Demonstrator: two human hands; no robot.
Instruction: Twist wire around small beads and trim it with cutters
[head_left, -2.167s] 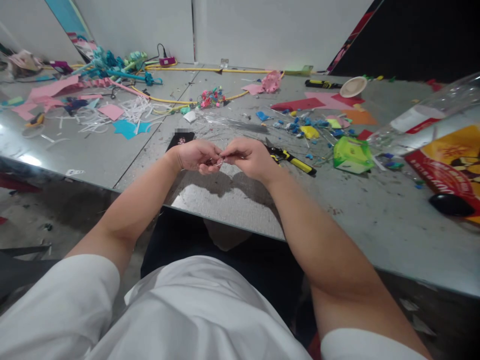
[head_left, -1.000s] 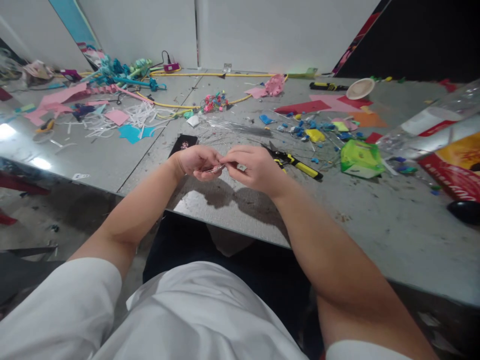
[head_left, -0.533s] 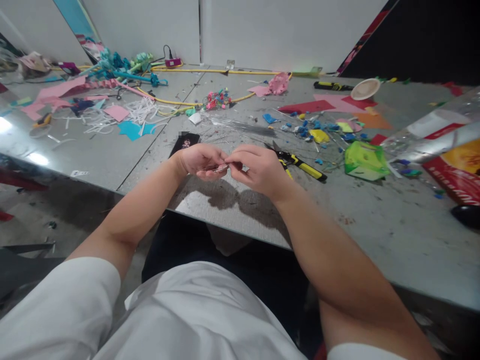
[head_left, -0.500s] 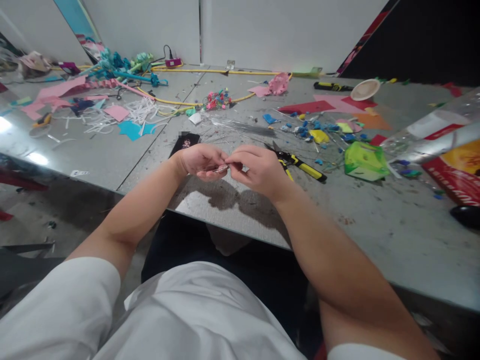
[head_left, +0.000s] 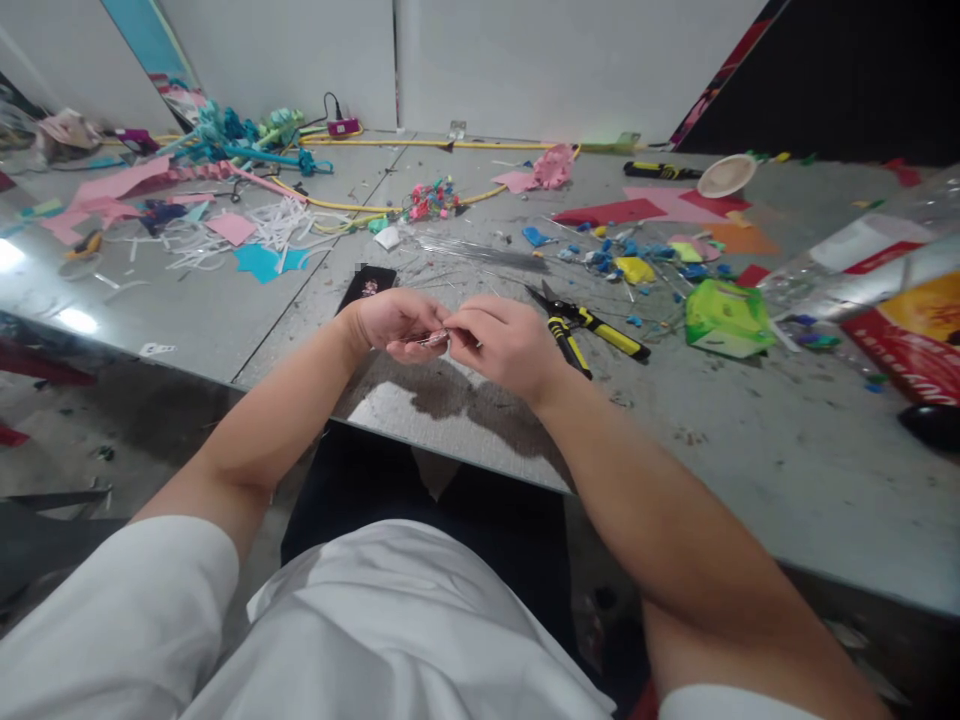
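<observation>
My left hand (head_left: 405,325) is turned palm up above the front of the table, its fingers curled round a small pinkish-silver piece (head_left: 433,340) with a thin stem, too small to name. From the other side my right hand (head_left: 499,340) pinches at the end of that piece; the fingertips of both hands meet there. Right of my right hand lie pliers with yellow and black handles (head_left: 613,335), jaws pointing away. A black phone (head_left: 367,286) rests on the table behind my left wrist.
A bundle of thin metal wires (head_left: 480,252) lies beyond my hands. Blue and yellow scraps (head_left: 634,270), a green box (head_left: 726,318) and a red-yellow packet (head_left: 911,335) are on the right. White strips (head_left: 277,225) and pink paper (head_left: 124,180) cover the left.
My right hand has shifted slightly left and its forearm has drawn in, so more of the pliers shows. Both hands stay together at the small piece.
</observation>
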